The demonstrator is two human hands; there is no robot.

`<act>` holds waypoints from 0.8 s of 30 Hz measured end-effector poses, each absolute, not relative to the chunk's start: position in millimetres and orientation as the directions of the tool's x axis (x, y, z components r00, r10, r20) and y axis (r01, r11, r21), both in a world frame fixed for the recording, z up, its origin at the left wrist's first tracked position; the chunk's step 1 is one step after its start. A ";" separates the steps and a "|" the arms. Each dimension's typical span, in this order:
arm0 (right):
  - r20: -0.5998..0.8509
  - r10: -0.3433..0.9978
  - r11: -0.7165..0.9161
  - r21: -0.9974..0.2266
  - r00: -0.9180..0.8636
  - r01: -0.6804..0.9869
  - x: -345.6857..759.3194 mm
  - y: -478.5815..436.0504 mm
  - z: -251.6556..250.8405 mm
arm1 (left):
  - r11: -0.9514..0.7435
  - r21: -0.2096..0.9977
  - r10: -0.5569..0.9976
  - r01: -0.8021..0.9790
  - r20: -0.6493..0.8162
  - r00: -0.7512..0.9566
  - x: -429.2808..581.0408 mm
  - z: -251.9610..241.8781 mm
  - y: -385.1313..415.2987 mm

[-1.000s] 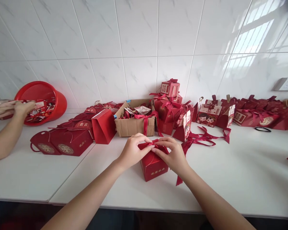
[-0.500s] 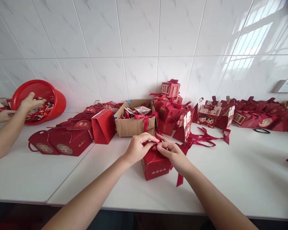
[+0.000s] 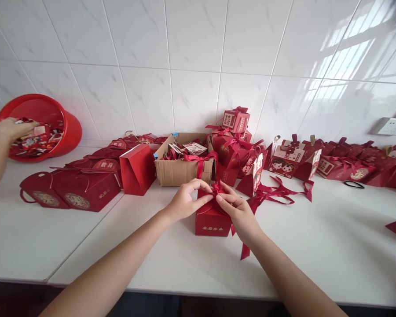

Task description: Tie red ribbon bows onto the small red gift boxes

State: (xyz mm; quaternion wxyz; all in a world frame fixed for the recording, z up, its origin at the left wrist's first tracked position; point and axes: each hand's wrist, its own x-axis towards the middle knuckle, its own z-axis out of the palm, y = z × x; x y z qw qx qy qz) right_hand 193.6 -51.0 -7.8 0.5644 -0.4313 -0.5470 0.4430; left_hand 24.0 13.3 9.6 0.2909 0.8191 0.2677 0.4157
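Note:
A small red gift box (image 3: 213, 223) with gold characters on its front stands on the white table before me. On its top is a red ribbon (image 3: 217, 188), gathered into a knot or bow. My left hand (image 3: 188, 200) pinches the ribbon from the left between thumb and fingertips. From the right, my right hand (image 3: 238, 210) pinches it too, thumb in front and fingers behind. One ribbon tail hangs down past the box's right side onto the table. The exact shape of the knot is partly hidden by my fingers.
Behind the box are a cardboard box (image 3: 171, 173) of tags and ribbons and a stack of tied gift boxes (image 3: 232, 147). Loose ribbons (image 3: 277, 193) lie to the right. Larger red boxes (image 3: 86, 189) stand left. A co-worker's hand (image 3: 11, 132) is at a red bucket (image 3: 73, 132) of sweets.
The gift box has turned so its front faces me more squarely. My fingers have shifted slightly on the ribbon. The view has swung a little, and the co-worker's hand has moved left.

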 end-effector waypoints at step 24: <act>0.177 0.918 0.393 -0.298 -0.354 0.870 239.0 -54.8 90.5 | -0.571 0.805 0.667 0.160 0.341 0.663 12.5 13.3 11.8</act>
